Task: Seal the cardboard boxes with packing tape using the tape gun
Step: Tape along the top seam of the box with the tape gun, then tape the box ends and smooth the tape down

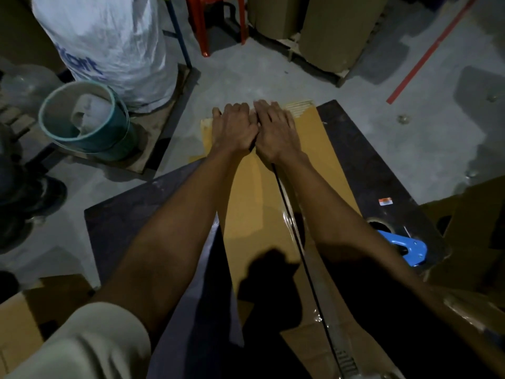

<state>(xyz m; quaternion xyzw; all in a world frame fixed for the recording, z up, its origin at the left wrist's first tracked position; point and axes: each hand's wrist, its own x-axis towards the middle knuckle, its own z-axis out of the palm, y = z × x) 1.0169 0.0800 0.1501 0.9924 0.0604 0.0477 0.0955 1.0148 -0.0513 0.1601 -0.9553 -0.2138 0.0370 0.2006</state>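
Note:
A long brown cardboard box [254, 203] lies on a dark table [363, 170], its two top flaps meeting along a dark centre seam with clear tape glinting on its near part. My left hand [232, 129] and my right hand [274, 131] lie side by side, palms down, at the far end of the box, with fingers bent over its far edge. They press the flaps on either side of the seam. The blue tape gun [404, 246] lies on the table to the right of my right forearm, not held.
A teal bucket [87, 124] and a white sack [109, 42] stand on the floor at left. Red stool legs [202, 26] and tall cartons [328, 31] stand at the back. More cardboard boxes [470, 242] sit at right and another [21, 321] at lower left.

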